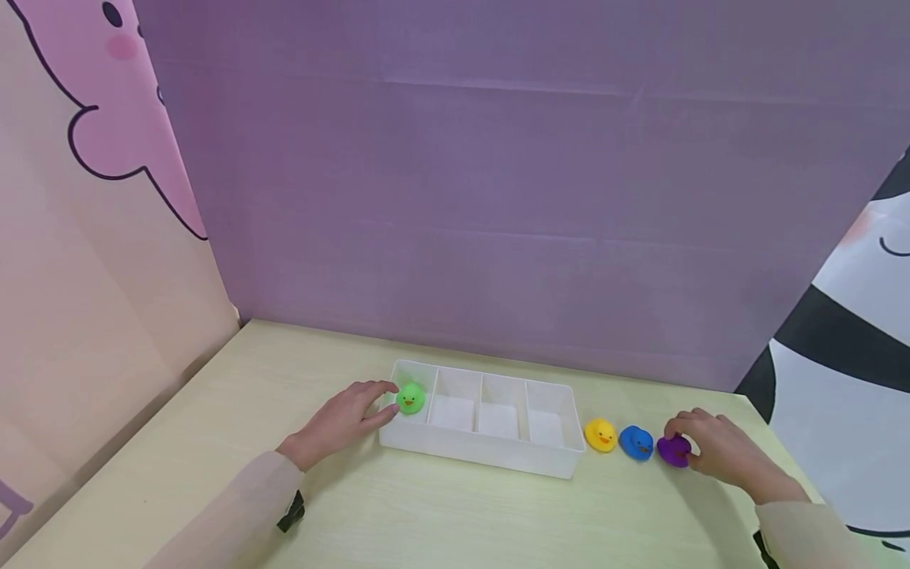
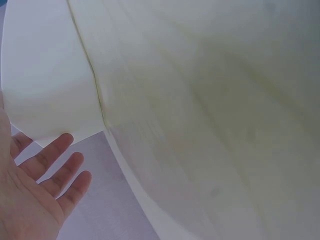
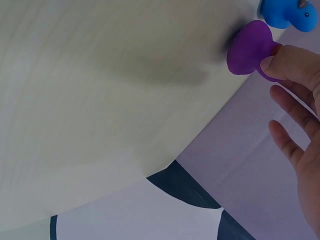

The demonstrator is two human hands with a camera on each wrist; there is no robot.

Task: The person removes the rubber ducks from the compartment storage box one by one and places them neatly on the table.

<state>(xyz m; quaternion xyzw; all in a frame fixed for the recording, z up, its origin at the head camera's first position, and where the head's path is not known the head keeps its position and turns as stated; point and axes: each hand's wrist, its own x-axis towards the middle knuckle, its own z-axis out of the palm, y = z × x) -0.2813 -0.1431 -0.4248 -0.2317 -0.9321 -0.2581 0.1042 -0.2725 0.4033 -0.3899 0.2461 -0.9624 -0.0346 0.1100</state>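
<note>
My left hand point(image 1: 346, 423) is at the left end of a white divided box point(image 1: 483, 454), its thumb and forefinger apart at the rim. A green toy duck point(image 1: 410, 398) sits in the leftmost compartment, close by those fingertips. In the left wrist view the other fingers are spread and loosely bent. On the right, my right hand point(image 1: 725, 450) pinches a purple toy duck point(image 3: 248, 50) between thumb and forefinger, partly covering it. A blue toy duck point(image 1: 636, 443) lies just left of it, with a yellow toy duck point(image 1: 600, 435) between that and the box.
All of this stands on a pale wooden table point(image 1: 426, 514). A purple backdrop point(image 1: 498, 197) rises behind the table's far edge. Patterned panels flank it, with a pink cartoon figure point(image 1: 107, 95) at left and a black-and-white one point(image 1: 846, 379) at right.
</note>
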